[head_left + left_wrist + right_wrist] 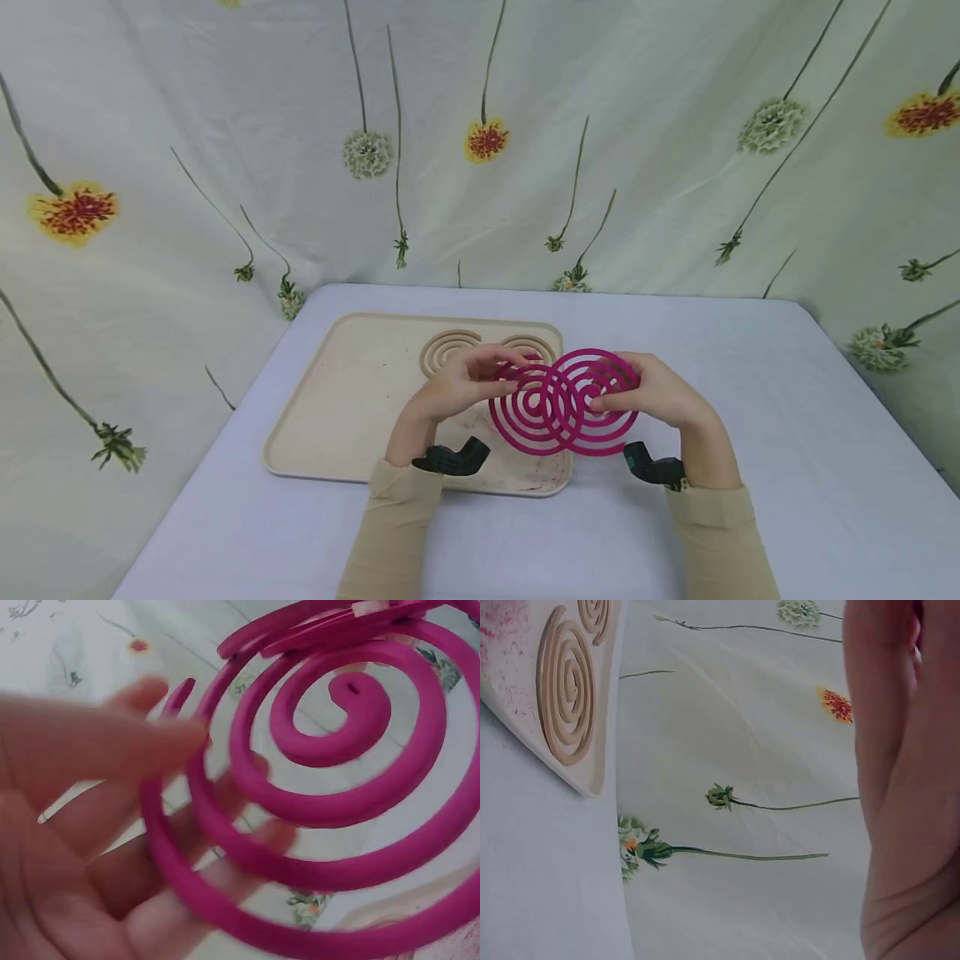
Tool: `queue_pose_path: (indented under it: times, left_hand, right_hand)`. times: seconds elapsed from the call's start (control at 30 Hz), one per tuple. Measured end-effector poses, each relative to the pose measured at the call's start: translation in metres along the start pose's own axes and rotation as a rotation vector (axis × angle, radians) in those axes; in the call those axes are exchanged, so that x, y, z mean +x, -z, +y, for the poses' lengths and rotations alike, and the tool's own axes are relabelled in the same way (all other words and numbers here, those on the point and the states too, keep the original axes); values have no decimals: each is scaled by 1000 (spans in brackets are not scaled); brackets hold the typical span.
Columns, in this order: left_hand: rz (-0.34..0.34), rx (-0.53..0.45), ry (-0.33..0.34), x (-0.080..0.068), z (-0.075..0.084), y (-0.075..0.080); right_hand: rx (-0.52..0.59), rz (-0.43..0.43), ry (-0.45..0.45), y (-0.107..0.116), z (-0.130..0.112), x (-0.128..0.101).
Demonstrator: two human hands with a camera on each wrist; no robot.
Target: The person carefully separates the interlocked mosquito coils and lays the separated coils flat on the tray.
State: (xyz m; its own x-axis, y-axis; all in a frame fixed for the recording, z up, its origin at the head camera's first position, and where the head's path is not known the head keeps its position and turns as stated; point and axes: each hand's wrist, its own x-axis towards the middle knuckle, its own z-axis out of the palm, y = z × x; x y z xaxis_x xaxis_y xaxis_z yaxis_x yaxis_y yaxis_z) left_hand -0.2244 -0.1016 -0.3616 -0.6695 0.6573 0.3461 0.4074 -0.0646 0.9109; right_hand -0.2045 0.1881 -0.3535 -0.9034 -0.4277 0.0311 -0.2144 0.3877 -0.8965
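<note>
Two interlocked magenta spiral coils point(564, 402) hang in the air above the right end of a beige tray point(345, 408). My left hand point(467, 382) pinches the left coil's outer rings, thumb in front and fingers behind. My right hand point(651, 392) grips the right coil at its right side, thumb near its centre. In the left wrist view the pink spiral point(330, 772) fills the frame with my fingers point(112, 832) curled behind its outer ring. The right wrist view shows only the side of my right hand point(900, 787); the coil is hidden there.
Two beige spiral coils point(448, 348) lie at the tray's far end, also seen as beige coils point(566, 682) in the right wrist view. The tray bears pink dust near its front right. A pale lilac table point(787, 467) and a floral cloth backdrop point(480, 142) surround it.
</note>
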Motion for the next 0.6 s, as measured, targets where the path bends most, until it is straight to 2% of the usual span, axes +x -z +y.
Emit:
queue_pose_path:
  times: [0.1, 0.23, 0.4, 0.5, 0.6]
  left_hand:
    - [-59, -50, 33, -4, -2, 5]
    - [-105, -43, 81, -7, -3, 10]
    - [-119, 12, 92, -10, 5, 10]
    - [-76, 20, 105, -9, 9, 9]
    - [44, -18, 130, -6, 12, 4]
  right_hand:
    - [71, 46, -2, -1, 3, 2]
    - [133, 71, 0, -4, 2, 6]
    - [132, -76, 2, -3, -1, 5]
    - [129, -83, 31, -3, -1, 6]
    - [165, 50, 52, -7, -4, 8]
